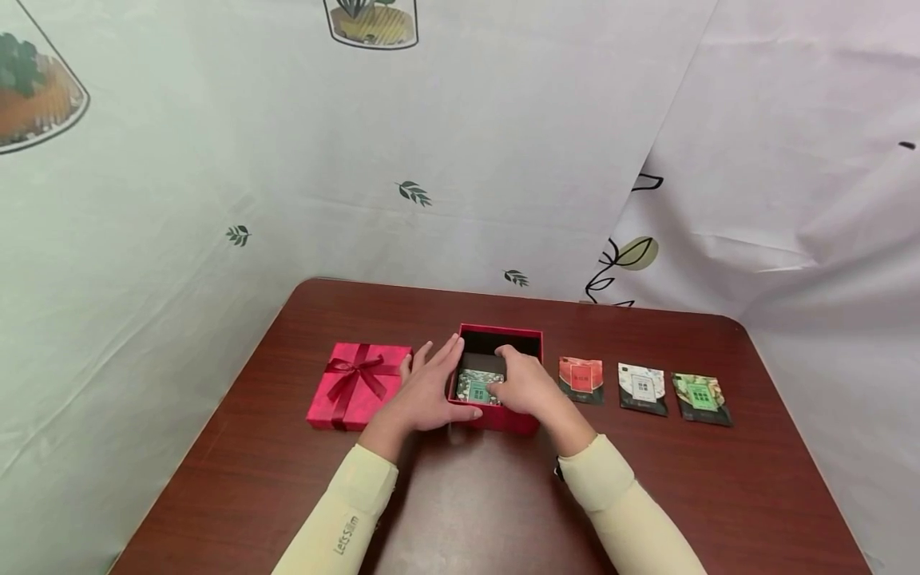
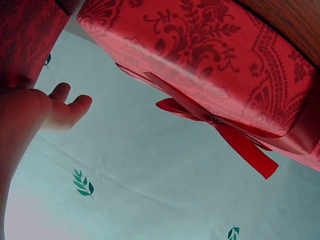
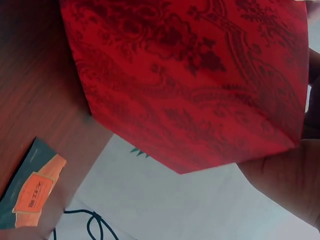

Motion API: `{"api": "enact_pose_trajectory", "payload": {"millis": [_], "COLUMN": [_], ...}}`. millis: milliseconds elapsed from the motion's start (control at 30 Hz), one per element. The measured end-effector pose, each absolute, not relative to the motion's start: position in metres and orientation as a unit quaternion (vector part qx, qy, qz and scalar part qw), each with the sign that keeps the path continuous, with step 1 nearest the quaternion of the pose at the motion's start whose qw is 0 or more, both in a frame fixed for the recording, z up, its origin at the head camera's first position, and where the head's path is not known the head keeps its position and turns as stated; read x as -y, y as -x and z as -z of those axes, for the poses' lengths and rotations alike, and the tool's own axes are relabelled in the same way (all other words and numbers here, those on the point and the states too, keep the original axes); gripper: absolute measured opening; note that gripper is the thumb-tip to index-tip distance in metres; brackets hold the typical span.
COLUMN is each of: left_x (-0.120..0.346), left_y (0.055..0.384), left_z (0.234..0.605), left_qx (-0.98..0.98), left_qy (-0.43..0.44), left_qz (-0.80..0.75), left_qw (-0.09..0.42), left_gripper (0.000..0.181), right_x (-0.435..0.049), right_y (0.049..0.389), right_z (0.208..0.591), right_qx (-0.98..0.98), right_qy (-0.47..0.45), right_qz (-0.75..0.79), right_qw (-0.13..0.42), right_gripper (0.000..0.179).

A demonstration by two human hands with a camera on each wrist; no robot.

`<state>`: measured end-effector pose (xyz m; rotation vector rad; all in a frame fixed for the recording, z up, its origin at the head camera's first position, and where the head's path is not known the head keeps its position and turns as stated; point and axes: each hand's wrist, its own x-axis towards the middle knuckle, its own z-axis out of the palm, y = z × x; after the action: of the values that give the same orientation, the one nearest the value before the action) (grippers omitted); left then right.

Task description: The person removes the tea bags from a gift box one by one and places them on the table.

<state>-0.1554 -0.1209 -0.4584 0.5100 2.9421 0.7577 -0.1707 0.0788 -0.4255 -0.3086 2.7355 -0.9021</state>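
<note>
A red patterned gift box stands without its lid at mid-table, its dark inside facing up. Inside, at the front left, lies a green-and-white patterned packet. My left hand rests along the box's left wall, fingers extended, thumb at the front wall. My right hand reaches into the box from the right. Its thumb touches the packet's right part, with a finger spread away farther back; its other fingers are hidden. In the right wrist view, the box wall covers most of that hand.
Left of the box lies its red lid with a ribbon bow. To the right, in a row, are a red packet, a white packet and a green packet. A pale printed curtain hangs behind the table.
</note>
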Motion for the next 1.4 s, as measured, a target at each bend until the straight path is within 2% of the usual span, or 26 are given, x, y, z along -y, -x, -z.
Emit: {"api": "enact_pose_trajectory", "payload": {"millis": [633, 1133, 1400], "left_x": [0.122, 0.122, 0.122], "left_y": [0.156, 0.156, 0.156], "left_z": [0.460, 0.460, 0.460], "left_qx": [-0.952, -0.954, -0.954], "left_qy": [-0.171, -0.172, -0.172], "left_qz": [-0.252, -0.245, -0.245], "left_qw": [0.025, 0.028, 0.029], "left_gripper": [0.117, 0.116, 0.116], "right_x": [-0.065, -0.064, -0.062], "right_y": [0.177, 0.179, 0.180], "right_z": [0.441, 0.440, 0.441], "right_qx": [-0.927, -0.932, -0.936], "right_qy": [0.118, 0.109, 0.120], "right_qz": [0.316, 0.302, 0.294], "right_qw": [0.165, 0.167, 0.150], "right_gripper": [0.064, 0.065, 0.063]}}
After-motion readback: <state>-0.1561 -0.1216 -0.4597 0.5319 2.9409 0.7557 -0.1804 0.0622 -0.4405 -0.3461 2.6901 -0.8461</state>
